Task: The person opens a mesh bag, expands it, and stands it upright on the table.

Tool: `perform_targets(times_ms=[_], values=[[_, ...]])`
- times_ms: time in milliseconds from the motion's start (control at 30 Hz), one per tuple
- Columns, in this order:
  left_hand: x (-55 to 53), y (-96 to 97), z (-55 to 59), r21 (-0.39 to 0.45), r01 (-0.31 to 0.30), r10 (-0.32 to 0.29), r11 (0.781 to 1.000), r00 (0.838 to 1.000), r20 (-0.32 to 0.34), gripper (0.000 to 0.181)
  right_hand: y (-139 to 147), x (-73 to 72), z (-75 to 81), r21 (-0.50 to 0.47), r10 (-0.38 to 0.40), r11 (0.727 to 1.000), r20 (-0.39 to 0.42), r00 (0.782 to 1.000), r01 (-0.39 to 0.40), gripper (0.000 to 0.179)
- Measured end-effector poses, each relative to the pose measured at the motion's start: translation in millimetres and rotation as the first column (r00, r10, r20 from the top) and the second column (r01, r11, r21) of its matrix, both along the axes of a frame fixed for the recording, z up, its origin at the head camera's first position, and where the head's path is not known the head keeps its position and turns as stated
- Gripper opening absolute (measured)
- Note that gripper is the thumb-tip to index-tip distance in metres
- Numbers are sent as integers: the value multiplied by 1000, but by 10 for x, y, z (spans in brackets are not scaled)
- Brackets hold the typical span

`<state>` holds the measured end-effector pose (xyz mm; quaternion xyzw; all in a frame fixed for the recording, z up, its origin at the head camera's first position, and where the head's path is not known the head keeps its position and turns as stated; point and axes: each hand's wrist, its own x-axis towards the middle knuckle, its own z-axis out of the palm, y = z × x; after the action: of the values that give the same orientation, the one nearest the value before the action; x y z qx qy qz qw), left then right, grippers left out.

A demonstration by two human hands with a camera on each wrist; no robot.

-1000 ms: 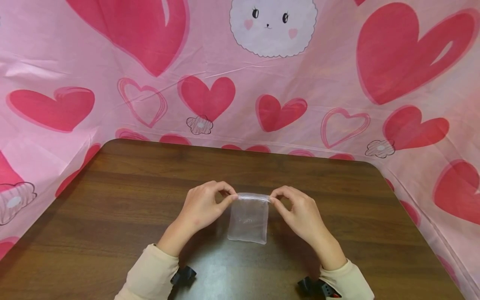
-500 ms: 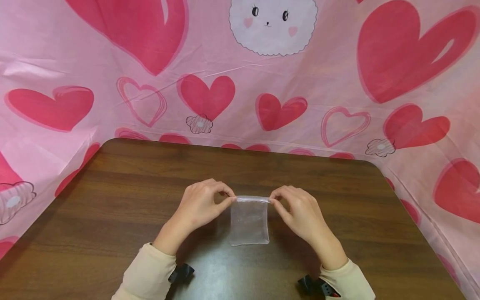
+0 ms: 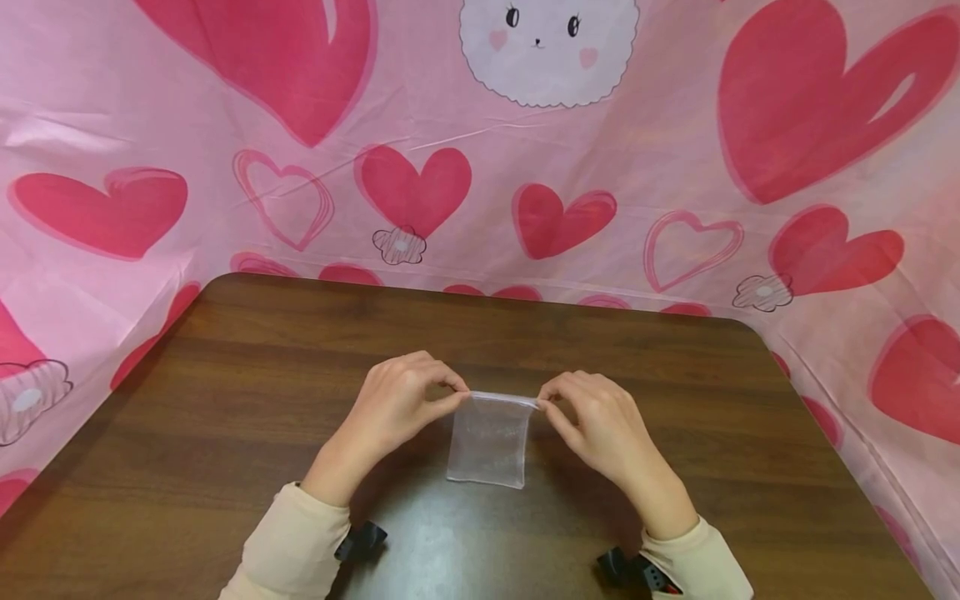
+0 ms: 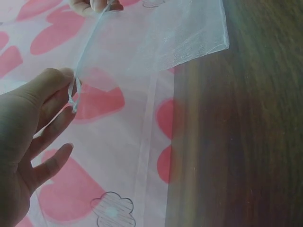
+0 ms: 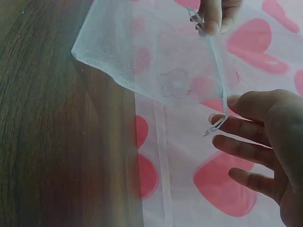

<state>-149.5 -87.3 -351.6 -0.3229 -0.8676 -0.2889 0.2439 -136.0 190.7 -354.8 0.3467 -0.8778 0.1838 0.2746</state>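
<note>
A small sheer white drawstring bag (image 3: 489,443) hangs between the two hands over the table, its top edge stretched straight. My left hand (image 3: 401,400) pinches the top left corner between thumb and index finger. At the top right corner, my right hand (image 3: 596,421) pinches in the same way. A looped drawstring end (image 4: 75,97) dangles below the left fingertips in the left wrist view. Another drawstring loop (image 5: 217,126) hangs by the right fingers in the right wrist view. The other fingers of both hands are spread loosely. Through the thin mesh only the background shows.
The dark brown wooden table (image 3: 225,400) has rounded far corners. Behind it and along its sides hangs a pink cloth (image 3: 495,158) printed with red hearts. Black wrist devices (image 3: 362,542) sit below the cream sleeves (image 3: 288,542).
The bag's lower edge has swung, first slightly right, then back to the left. The left hand has risen a little; both hands keep their pinch on the top corners.
</note>
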Motion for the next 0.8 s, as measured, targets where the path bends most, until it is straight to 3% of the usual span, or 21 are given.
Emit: perform_targets(times_ms=[333,567,800], values=[[-8,4,-19,25,-10,9,1000,999,33,14,-9,16,25,-10,2,1000,-7,1000,-2,12],[4,3,-44,10,-17,15,1000,989,146,16,-28,7,36,-84,60,995,-19,998,-61,14],[2,23,-73,6,-39,38,999,995,91,13,-16,35,51,-196,79,978,15,997,-74,6]])
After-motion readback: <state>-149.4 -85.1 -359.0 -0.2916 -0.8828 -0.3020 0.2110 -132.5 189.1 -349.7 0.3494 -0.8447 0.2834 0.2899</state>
